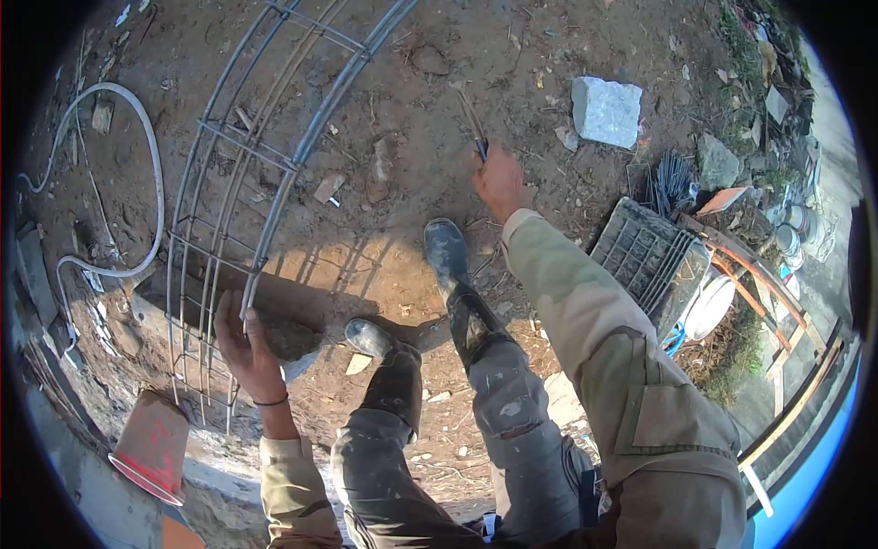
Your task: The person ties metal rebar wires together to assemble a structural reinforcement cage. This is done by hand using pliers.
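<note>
A long rebar cage (245, 137), long steel bars joined by cross ties, curves across the left of the head view from the top to its near end by my left hand. My left hand (247, 352) is closed on a long bar near that end, thumb on one side and fingers on the other. Farther off and to the right, my right hand (500, 180) is wrapped round a slim hand tool (474, 121) with a dark handle and a thin metal end pointing away from me. Its exact kind is too small to tell. The tool is apart from the cage.
A pale stone block (606, 112) lies beyond my right hand. At right are a black plastic crate (643, 256), a dark wire bundle (673, 183) and wooden pieces. A pale hose (151, 137) curls at far left, above a red-stained bucket (154, 448). My boots (446, 252) stand on dirt.
</note>
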A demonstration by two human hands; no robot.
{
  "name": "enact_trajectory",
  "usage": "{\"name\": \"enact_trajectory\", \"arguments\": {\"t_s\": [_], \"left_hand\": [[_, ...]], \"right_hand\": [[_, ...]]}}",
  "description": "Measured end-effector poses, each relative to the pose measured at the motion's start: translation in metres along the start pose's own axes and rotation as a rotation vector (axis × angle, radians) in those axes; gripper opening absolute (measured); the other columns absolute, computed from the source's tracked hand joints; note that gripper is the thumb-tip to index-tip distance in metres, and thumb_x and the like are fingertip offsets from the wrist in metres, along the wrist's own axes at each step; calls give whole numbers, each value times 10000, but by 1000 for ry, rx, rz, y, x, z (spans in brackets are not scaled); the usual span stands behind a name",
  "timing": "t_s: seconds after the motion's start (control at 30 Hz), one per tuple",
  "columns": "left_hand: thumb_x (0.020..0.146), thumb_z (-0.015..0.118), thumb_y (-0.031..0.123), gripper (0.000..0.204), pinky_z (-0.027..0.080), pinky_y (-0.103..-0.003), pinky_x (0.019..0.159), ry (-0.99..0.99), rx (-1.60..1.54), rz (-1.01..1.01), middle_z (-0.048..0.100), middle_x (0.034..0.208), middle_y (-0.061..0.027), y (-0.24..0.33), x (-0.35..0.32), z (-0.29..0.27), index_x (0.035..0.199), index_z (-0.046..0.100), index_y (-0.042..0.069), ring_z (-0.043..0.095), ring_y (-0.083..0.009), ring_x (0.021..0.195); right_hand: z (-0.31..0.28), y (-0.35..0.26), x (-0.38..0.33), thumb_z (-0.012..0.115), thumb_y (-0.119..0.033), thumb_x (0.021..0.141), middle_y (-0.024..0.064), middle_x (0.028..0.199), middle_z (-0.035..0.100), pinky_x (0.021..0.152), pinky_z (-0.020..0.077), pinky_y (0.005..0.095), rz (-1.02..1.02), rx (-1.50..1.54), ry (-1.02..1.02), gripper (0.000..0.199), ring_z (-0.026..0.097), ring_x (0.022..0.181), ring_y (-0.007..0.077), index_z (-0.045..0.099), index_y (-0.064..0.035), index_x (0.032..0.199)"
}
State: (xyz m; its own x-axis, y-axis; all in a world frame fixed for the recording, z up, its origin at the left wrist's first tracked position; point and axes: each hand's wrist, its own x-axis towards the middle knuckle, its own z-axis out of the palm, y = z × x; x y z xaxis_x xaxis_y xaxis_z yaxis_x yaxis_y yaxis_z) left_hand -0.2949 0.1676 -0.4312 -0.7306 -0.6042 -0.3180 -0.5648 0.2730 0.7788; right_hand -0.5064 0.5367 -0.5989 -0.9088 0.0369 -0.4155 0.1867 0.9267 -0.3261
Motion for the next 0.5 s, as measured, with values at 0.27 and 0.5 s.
{"name": "enact_trajectory", "arguments": {"t_s": [0.27, 0.5], "left_hand": [[1010, 597, 97, 291, 502, -305, 945, -350, -232, -549, 690, 1146, -155, -30, -152, 124, 1246, 598, -74, 662, -206, 1062], [1023, 614, 135, 237, 500, -294, 933, -325, -254, -512, 709, 1083, -134, -29, -176, 160, 1149, 614, -66, 666, -179, 1037]], "right_hand": [[78, 82, -25, 716, -178, 835, 198, 1239, 480, 939, 436, 498, -298, -369, -278, 494, 472, 1211, 382, 524, -33, 1267], [110, 103, -59, 493, -154, 962, 226, 1338, 507, 1000, 411, 552, -494, -560, -444, 330, 480, 1253, 383, 584, -50, 1262]]}}
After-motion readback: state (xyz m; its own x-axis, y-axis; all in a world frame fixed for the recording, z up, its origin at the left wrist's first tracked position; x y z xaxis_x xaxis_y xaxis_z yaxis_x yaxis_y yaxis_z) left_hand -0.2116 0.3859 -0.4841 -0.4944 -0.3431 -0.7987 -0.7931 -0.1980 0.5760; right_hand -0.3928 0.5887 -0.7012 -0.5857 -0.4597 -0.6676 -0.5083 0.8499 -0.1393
